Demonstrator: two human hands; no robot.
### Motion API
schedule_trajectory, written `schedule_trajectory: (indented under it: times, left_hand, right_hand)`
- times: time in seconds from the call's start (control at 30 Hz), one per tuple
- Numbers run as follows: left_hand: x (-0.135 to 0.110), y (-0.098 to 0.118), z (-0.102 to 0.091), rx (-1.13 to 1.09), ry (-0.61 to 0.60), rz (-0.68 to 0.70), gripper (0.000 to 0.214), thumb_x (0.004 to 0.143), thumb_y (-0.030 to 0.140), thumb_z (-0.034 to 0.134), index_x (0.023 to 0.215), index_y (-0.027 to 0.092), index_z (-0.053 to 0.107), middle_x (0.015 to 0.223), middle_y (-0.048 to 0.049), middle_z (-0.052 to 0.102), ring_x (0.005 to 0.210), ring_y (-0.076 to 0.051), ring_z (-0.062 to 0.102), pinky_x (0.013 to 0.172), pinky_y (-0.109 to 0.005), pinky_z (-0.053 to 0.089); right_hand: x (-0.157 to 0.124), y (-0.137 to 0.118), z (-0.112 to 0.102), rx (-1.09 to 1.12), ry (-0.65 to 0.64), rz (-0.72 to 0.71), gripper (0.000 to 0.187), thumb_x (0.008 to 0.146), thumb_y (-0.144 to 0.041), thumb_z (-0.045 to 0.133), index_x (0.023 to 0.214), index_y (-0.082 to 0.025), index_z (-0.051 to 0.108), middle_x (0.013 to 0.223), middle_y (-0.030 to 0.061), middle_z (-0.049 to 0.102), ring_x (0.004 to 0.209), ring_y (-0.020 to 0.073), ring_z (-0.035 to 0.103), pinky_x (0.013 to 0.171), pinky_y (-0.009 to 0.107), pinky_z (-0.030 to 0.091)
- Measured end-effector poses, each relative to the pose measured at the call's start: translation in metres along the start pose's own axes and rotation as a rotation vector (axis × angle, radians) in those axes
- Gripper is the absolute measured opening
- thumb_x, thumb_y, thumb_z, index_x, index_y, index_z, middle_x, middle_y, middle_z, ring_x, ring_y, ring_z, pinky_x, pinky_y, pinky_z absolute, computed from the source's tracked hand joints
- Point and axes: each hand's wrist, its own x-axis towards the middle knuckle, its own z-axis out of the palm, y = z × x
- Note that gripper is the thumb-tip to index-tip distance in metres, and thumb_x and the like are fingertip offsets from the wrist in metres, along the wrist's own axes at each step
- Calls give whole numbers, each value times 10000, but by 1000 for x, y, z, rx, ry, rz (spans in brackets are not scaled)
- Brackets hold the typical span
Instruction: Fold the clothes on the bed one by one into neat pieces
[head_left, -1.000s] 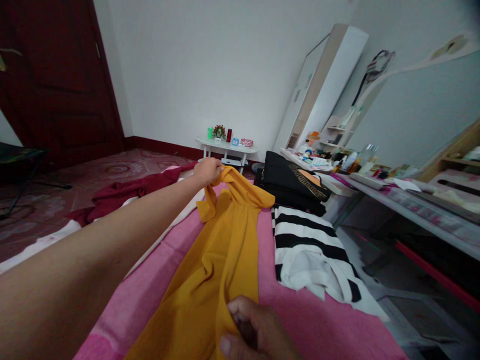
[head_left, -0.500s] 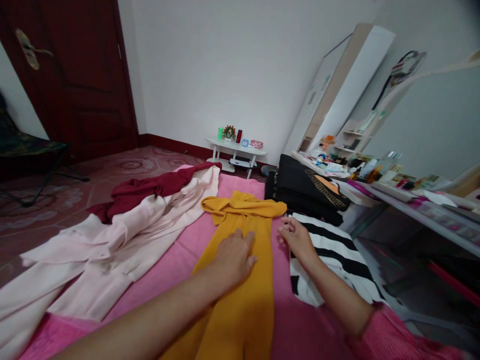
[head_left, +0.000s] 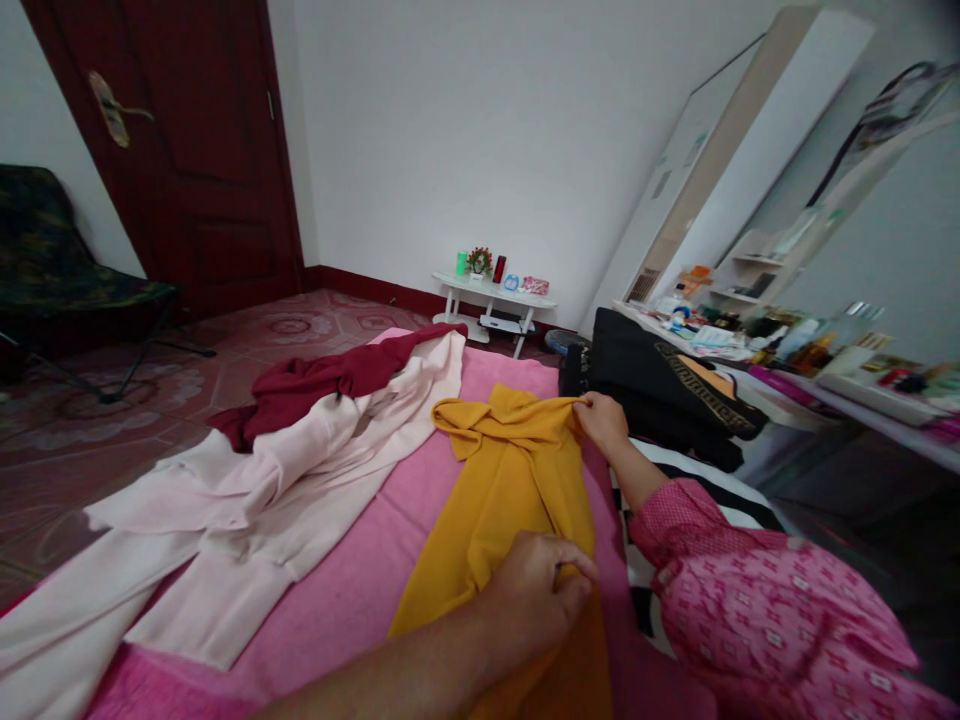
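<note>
A long mustard-yellow garment (head_left: 495,490) lies lengthwise on a pink cover (head_left: 375,555), its far end bunched into overlapping folds. At the far right corner of those folds, my right hand (head_left: 602,420) pinches the yellow fabric between thumb and fingers. My left hand (head_left: 544,585) is closer to me, its fingers curled at the garment's right edge, and the cloth is creased beside it. A black-and-white striped garment (head_left: 637,570) lies to the right, partly hidden under my pink patterned sleeve (head_left: 780,610).
Pale pink clothing (head_left: 300,470) and a dark red garment (head_left: 322,385) lie on the left. Folded black clothes (head_left: 645,365) are stacked at the far right. A dressing table (head_left: 855,400) crowded with bottles stands at right. A small white table (head_left: 495,288) is by the wall.
My right hand has moved forward and taken hold of the yellow garment's far right corner. My left hand has come back toward me and right, from lying flat to curled. The view has shifted left.
</note>
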Motion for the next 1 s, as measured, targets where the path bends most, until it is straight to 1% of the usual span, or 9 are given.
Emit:
schedule_trajectory:
  times: [0.17, 0.3, 0.47, 0.57, 0.63, 0.73, 0.83, 0.93, 1.0]
  left_hand:
    - [-5, -4, 0, 37, -112, 74, 278, 732, 49, 497, 857, 145, 726, 787, -23, 684, 715, -119, 589, 653, -187, 425]
    - [-4, -5, -2, 64, -142, 157, 265, 721, 25, 492, 814, 134, 715, 788, -39, 688, 729, -129, 605, 665, -191, 433]
    - [-5, -7, -1, 76, -124, 143, 281, 736, 30, 503, 868, 149, 721, 842, -33, 694, 782, -135, 613, 737, -206, 450]
    - [-6, -7, -1, 64, -127, 127, 277, 748, 38, 497, 870, 150, 719, 827, -25, 693, 762, -131, 613, 713, -206, 450]
    - [-8, -4, -1, 39, -128, 122, 267, 764, 57, 500, 885, 155, 717, 845, -20, 699, 764, -129, 615, 708, -204, 449]
    - [-6, 1, -8, 64, -89, 70, 228, 831, 188, 527, 977, 179, 702, 787, -8, 689, 679, -131, 601, 645, -212, 445]
    - [7, 1, -31, 199, 50, 56, 269, 865, 295, 530, 1079, 197, 660, 824, -20, 681, 719, -157, 611, 688, -245, 462]
    - [30, -11, -75, 431, 386, 82, 338, 829, 208, 556, 1165, 191, 593, 1130, -69, 631, 1057, -199, 562, 947, -293, 405]
    - [47, -26, -106, 595, 593, -1, 515, 765, 181, 619, 1266, 155, 500, 1268, -120, 542, 1209, -242, 461, 1031, -333, 334]
  right_hand:
    - [5, -22, 42, 33, -53, -38, 415, 823, -289, 506, 1211, -161, 580, 1046, 103, 688, 957, 218, 631, 805, 291, 460]
    - [-16, -28, 69, 59, -134, -192, 401, 829, -247, 509, 1212, -161, 591, 1234, 98, 621, 1117, 200, 565, 948, 288, 410]
    - [-46, -27, 55, 56, -75, -235, 423, 847, -215, 437, 1243, -165, 577, 1299, 91, 572, 1210, 198, 492, 1050, 302, 321]
    - [-63, -25, 48, -14, 93, -87, 572, 873, -244, 365, 1426, -100, 346, 1516, 157, 270, 1397, 276, 209, 1126, 452, 155]
    - [-68, -22, 50, -87, 39, 21, 643, 890, -330, 349, 1486, -133, 209, 1573, 122, 80, 1432, 289, 55, 1121, 518, 124]
    - [-66, -19, 57, -129, -178, 56, 589, 917, -424, 279, 1477, -244, 260, 1581, 40, 89, 1439, 266, 38, 1105, 548, 165]
    - [-61, -17, 61, -129, -218, 45, 593, 927, -502, 215, 1470, -274, 281, 1582, 21, 86, 1441, 272, 16, 1107, 561, 143]
    - [-59, -16, 61, -144, -221, 49, 642, 919, -575, 171, 1477, -270, 261, 1585, 27, 59, 1441, 272, 4, 1109, 553, 141]
    - [-60, -15, 62, -148, -207, 40, 645, 919, -587, 164, 1475, -276, 265, 1585, 28, 64, 1441, 267, 9, 1105, 547, 157]
